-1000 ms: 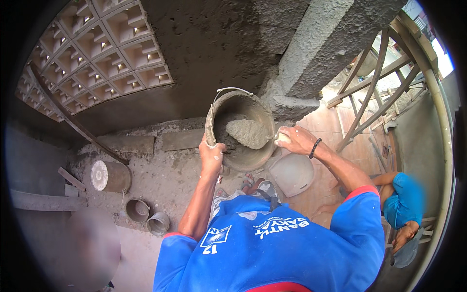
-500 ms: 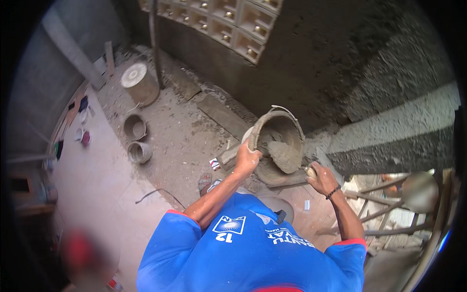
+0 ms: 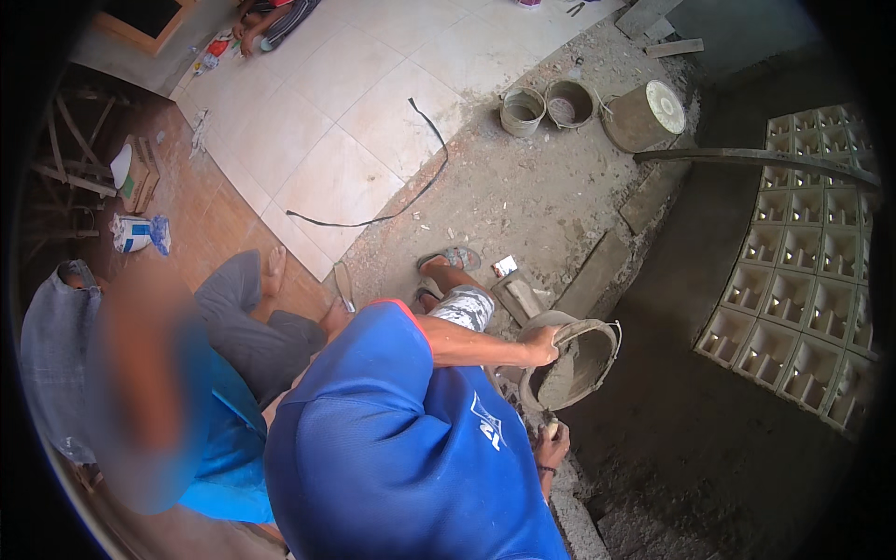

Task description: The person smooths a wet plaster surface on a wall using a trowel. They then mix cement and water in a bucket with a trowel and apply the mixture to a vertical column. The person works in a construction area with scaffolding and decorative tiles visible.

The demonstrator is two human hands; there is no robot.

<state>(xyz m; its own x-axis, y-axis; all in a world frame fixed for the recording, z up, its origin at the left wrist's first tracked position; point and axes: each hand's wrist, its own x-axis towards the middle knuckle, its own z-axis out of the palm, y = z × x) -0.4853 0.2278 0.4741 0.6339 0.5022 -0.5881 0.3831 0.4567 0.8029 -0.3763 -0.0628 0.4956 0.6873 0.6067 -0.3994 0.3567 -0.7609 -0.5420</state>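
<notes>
A mortar-caked bucket (image 3: pixel 592 358) is tilted so that its mouth faces up and to the right, by the dark rendered wall. My left hand (image 3: pixel 539 346) is closed on the near side of its rim. Below the bucket, my right hand (image 3: pixel 553 448) is closed round the pale handle of a trowel (image 3: pixel 558 381). The trowel's blade shows at the bucket's mouth with grey mortar on it; part of it is hard to make out. Boards (image 3: pixel 525 295) lie on the floor beside the bucket.
A person in blue (image 3: pixel 233 448) sits close on my left. Two small buckets (image 3: pixel 522 112) and a larger upturned bucket (image 3: pixel 646 117) stand ahead. A black strap (image 3: pixel 373 221) lies across the tiles. Ventilation blocks (image 3: pixel 793 280) line the right wall. Another person (image 3: pixel 271 23) is at the far left.
My view has swung left, bringing the seated person and the tiled floor into sight. Both hands keep their holds on the bucket and the trowel.
</notes>
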